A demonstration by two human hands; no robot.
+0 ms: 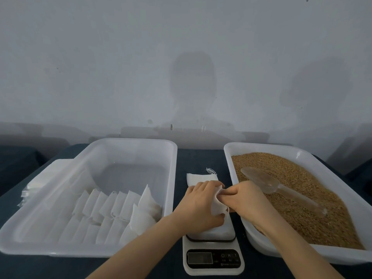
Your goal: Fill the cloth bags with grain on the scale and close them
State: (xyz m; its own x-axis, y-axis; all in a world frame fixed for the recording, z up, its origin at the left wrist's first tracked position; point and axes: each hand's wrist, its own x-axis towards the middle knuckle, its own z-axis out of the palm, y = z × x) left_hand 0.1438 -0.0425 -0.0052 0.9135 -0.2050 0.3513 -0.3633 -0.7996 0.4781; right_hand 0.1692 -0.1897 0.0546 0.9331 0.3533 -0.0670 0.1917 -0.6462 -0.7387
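Observation:
A white cloth bag (218, 206) sits over the platform of a white digital scale (213, 260) at the table's front centre. My left hand (198, 204) grips the bag's left side, and my right hand (244, 198) pinches its mouth from the right. Another flat white bag (199, 178) with a loose drawstring lies just behind the scale. To the right, a white tray (267, 147) holds brown grain (302, 194), and a clear plastic scoop (267, 183) rests on the grain. Much of the scale's platform is hidden under the bag and my hands.
On the left, a large white tray (120, 140) holds several closed cloth bags (112, 214) in rows along its front. A stack of flat white bags (34, 188) lies beside that tray's left edge. Dark blue cloth (199, 158) covers the table; a pale wall stands behind.

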